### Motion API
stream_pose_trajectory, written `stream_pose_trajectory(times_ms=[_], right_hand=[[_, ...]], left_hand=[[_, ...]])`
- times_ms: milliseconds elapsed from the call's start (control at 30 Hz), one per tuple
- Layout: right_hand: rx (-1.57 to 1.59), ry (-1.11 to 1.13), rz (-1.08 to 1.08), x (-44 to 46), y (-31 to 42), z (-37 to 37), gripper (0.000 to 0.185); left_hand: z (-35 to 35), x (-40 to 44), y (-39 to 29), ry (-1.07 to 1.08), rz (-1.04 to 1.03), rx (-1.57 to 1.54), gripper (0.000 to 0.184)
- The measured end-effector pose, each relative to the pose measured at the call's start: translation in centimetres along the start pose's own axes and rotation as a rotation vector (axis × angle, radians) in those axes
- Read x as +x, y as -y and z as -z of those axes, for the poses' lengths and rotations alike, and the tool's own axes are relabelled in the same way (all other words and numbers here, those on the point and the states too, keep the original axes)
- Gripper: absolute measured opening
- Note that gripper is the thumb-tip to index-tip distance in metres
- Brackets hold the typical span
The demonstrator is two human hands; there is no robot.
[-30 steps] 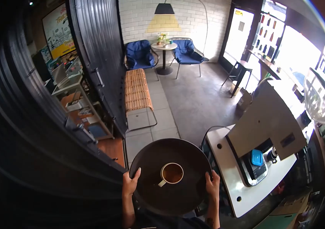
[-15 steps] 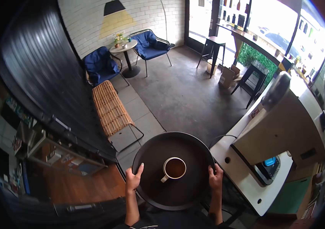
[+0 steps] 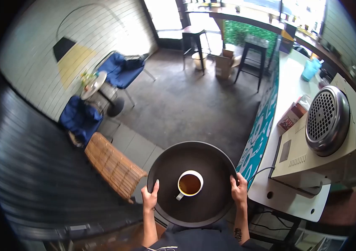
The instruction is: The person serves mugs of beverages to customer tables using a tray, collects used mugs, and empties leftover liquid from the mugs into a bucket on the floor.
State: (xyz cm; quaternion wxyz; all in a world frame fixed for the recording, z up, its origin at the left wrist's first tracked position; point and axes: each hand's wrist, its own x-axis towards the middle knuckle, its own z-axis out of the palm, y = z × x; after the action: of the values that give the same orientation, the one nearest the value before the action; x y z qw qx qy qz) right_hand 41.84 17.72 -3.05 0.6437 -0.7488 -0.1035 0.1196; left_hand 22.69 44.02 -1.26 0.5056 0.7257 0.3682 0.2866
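A round dark serving tray (image 3: 215,167) is held level in front of my body, gripped at both sides. On its left rim my left hand (image 3: 150,198) is closed, thumb over the edge. The opposite rim is in my right hand (image 3: 239,190), its thumb also on top. Fingers under the tray are hidden. Near the tray's middle stands a white cup (image 3: 180,184), upright, its handle pointing down and left. Brown liquid (image 3: 190,184) fills much of it. Neither hand touches the cup.
Right of the tray is a white counter (image 3: 286,200) bearing a beige machine (image 3: 311,146) with a round grille. A wicker bench (image 3: 113,163) stands left, beyond it blue-cushioned chairs (image 3: 121,71) and a small round table (image 3: 94,85). Ahead are black stools (image 3: 253,54) and a cardboard box (image 3: 224,66).
My view has turned right and I am further along: the bench and chairs shift left, and the machine's grille side now shows. The tray and cup stay in nearly the same place before me.
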Motion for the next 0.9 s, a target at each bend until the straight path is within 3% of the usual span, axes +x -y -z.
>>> stream_pose_trajectory(times_ms=[200, 333, 400, 467, 500, 600, 700, 800, 900], right_hand=[[-0.018, -0.217, -0.06, 4.8, -0.5, -4.3, 0.022], [-0.088, -0.343, 0.031, 9.3, -0.3, -7.6, 0.025], [-0.005, -0.4, -0.061, 11.0, 2.4, -9.8, 0.023], [-0.112, -0.503, 0.027, 13.2, 1.1, -11.2, 0.023], [-0.139, -0.545, 0.019, 14.4, 1.6, -12.1, 0.023], [-0.152, -0.614, -0.063, 17.1, 2.1, -13.2, 0.024], [-0.143, -0.731, -0.052, 21.6, 3.4, -14.3, 0.025], [-0.103, -0.689, -0.146, 26.1, 5.4, -13.8, 0.022], [-0.116, -0.712, -0.074, 33.1, 5.7, -13.0, 0.024]], left_hand=[[-2.7, 12.5, 0.9, 0.231, 0.043, -0.118, 0.024], [-4.4, 21.6, 0.8, 0.374, 0.018, -0.101, 0.023], [-4.6, 25.9, -1.4, 0.42, -0.003, -0.073, 0.023], [-6.2, 30.3, -1.7, 0.469, 0.039, -0.147, 0.023], [-6.9, 31.9, -3.5, 0.444, -0.036, -0.095, 0.024], [-9.4, 37.9, -4.1, 0.658, 0.072, -0.199, 0.023], [-13.2, 42.8, -4.8, 0.681, 0.017, -0.209, 0.022], [-16.7, 47.5, -5.2, 0.746, 0.018, -0.162, 0.022], [-21.8, 52.1, -5.8, 0.73, -0.021, -0.242, 0.023]])
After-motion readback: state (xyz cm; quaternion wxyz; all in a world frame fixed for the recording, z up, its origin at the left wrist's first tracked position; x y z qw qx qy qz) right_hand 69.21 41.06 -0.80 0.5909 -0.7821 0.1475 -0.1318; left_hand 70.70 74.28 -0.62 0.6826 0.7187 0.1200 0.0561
